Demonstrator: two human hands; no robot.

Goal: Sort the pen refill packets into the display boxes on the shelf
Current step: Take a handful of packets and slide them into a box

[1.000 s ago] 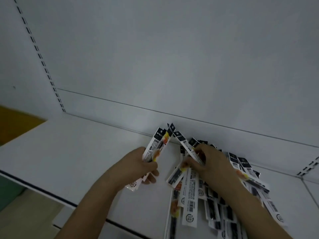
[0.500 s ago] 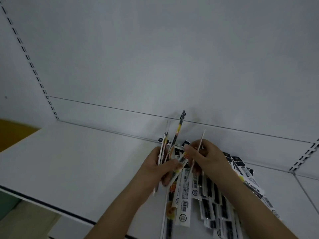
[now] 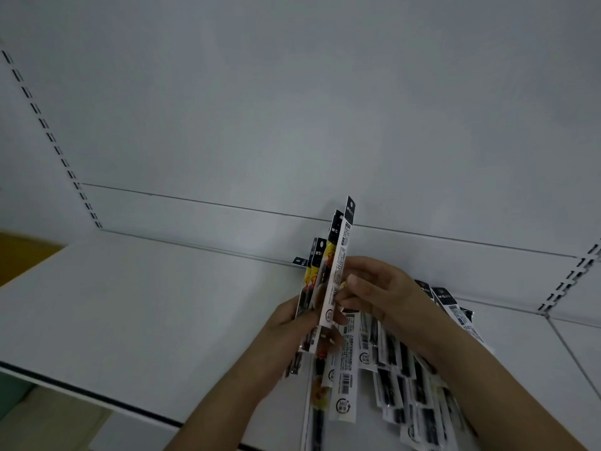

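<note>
So the white shelf is my reference point for everything here. Way off past its left end there's a bit of orange-brown surface, and the slotted upright strip runs up the back wall from the shelf's left rear corner. Over the middle of the shelf my left hand has its fingers curled round a small bunch of pen refill packets, gripping them near their lower ends so they stand almost upright, black header tabs on top. Just right of that, my right hand is touching the same bunch, thumb and fingertips pinching the tallest white packet at its edge. Under and right of both hands, the rest of the packets lie flat in a loose pile on the shelf, fanned out toward the back wall. Further right, another slotted strip climbs from the shelf's rear.
</note>
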